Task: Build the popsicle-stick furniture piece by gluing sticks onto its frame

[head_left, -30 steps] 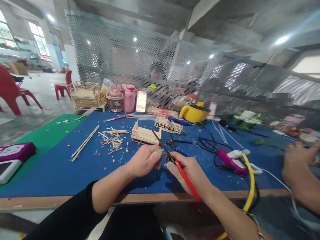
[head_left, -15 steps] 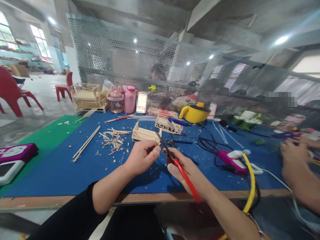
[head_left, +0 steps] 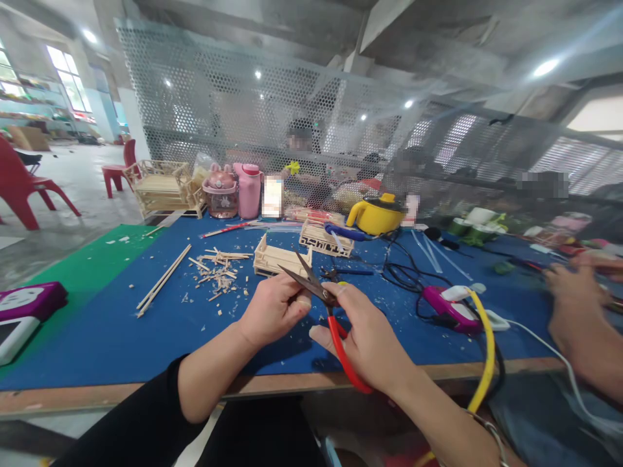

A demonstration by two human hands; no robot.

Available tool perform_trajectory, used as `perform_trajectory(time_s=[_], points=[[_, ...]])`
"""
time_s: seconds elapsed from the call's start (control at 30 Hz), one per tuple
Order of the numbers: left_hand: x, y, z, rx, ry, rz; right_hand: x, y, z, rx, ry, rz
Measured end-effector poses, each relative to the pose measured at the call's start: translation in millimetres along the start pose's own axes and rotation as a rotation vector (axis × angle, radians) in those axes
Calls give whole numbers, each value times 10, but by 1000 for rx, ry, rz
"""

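My right hand (head_left: 372, 331) is closed round a pair of red-handled scissors (head_left: 344, 353), whose dark blades stand apart and point up and to the left. The blades reach over the fingers of my left hand (head_left: 277, 308). That hand is pinched closed, and whatever lies between its fingertips is hidden or too small to name. Just beyond it sits a small wooden stick model (head_left: 280, 257) on the blue mat (head_left: 204, 357). A second stick model (head_left: 324, 241) stands behind, with a blue-handled tool (head_left: 343, 231) lying over it. Black pliers (head_left: 350, 272) lie nearby.
Cut stick pieces (head_left: 219, 269) and long sticks (head_left: 164, 279) lie on the left. A stick bench (head_left: 168, 188), pink bottle (head_left: 249, 191) and yellow pot (head_left: 377, 215) line the back. Right are a purple power strip (head_left: 450, 311), cables and another person's hand (head_left: 574, 292).
The scissor blades have spread apart and turned further left over my left fingers. My left hand stays pinched in nearly the same place. The view has shifted slightly.
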State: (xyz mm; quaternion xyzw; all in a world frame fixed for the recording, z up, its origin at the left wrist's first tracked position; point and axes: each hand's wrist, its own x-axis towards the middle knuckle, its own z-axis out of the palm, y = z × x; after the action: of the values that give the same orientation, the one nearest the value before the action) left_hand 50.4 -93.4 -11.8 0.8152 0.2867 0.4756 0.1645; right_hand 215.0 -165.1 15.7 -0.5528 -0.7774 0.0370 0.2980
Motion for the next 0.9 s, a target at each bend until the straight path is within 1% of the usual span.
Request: perform_trajectory(time_s=[0.13, 0.3, 0.47, 0.57, 0.67, 0.73, 0.9], points=[[-12, -2, -8, -22, 75, -32, -16, -15, 27, -62, 45, -34], [-16, -3, -20, -17, 64, -12, -11, -34, 51, -48, 60, -54], [-9, 16, -25, -35, 112, 90, -21, -29, 46, 7, 43, -87], [1, 19, -28, -37, 157, 160, -28, -29, 37, 25, 27, -85], [3, 16, -31, -20, 174, 226, -28, -29, 36, 33, 25, -86], [-1, 17, -34, -1, 179, 246, -29, -27, 37, 58, 16, -92], [-5, 33, -37, 35, 188, 232, -41, -21, 33, 113, -10, -92]])
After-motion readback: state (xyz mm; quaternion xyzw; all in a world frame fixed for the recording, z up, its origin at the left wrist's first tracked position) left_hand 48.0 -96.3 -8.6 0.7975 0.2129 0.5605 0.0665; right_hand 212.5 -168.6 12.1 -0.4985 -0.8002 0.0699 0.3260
